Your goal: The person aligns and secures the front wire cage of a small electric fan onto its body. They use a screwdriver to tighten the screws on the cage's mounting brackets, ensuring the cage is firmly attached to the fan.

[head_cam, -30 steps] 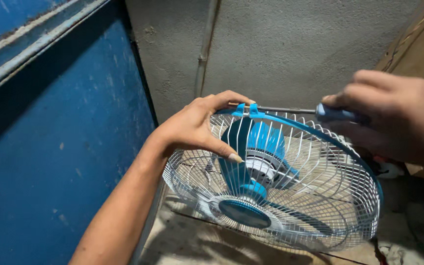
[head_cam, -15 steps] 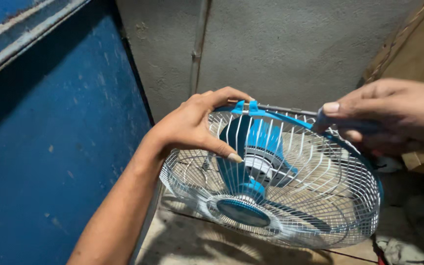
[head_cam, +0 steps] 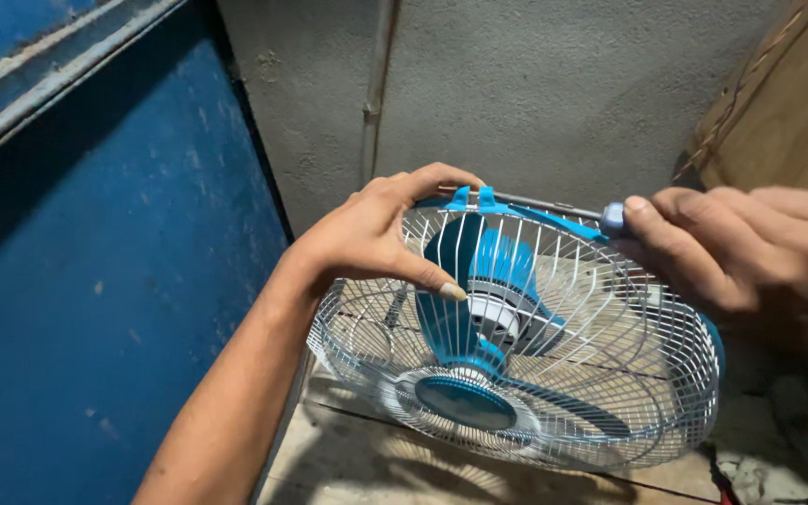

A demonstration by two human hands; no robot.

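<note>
Landmark: fan guard [head_cam: 610, 393], white wire cage w/ blue rim band, tilted, lower edge near a wooden board [head_cam: 367, 458].
Left hand [head_cam: 376, 238]: laid on the guard's upper-left rim; fingers curled over the top edge next to the blue clip [head_cam: 475, 198], thumb [head_cam: 427, 279] stretched down across the wires. Rim is gripped, hand not spread flat.
Right hand [head_cam: 750, 252]: at the guard's upper-right rim; thumb and fingers pinched on a small blue-grey tool handle [head_cam: 613, 218]. Tool tip is hidden; what it meets on the rim can't be told.
Blades [head_cam: 479, 281]: blue, seen thru the wires inside the guard, w/ a white hub at centre.
Centre cap [head_cam: 465, 402]: blue disc on the guard's front face, below the blades.
Wall [head_cam: 554, 84]: grey plaster behind the guard, w/ a thin pipe [head_cam: 376, 93] run vertically above the guard's left side.
Door [head_cam: 86, 281]: blue painted metal, left of the guard.
Plywood sheet [head_cam: 787, 122]: leaned above-right of the guard, behind the right hand.
</note>
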